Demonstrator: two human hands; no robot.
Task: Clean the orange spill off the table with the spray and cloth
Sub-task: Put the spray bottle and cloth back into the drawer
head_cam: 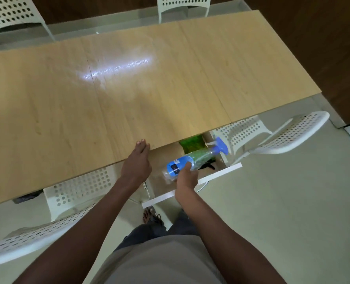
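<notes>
A clear spray bottle point(192, 159) with a blue label and blue trigger head lies tilted over an open drawer point(190, 186) under the table's near edge. My right hand point(185, 182) grips its lower body. A green cloth point(191, 142) sits inside the drawer, partly under the table top. Fingers straight, my left hand point(137, 161) rests on the near edge of the wooden table point(67, 111). A pale glare patch shows on the table top; no orange spill is visible.
White perforated chairs stand at the near left point(47, 220), the near right point(282, 136) and beyond the table's far side point(183, 7). The drawer's white front point(221, 173) juts out toward me. My foot point(149, 215) is on the pale floor below it.
</notes>
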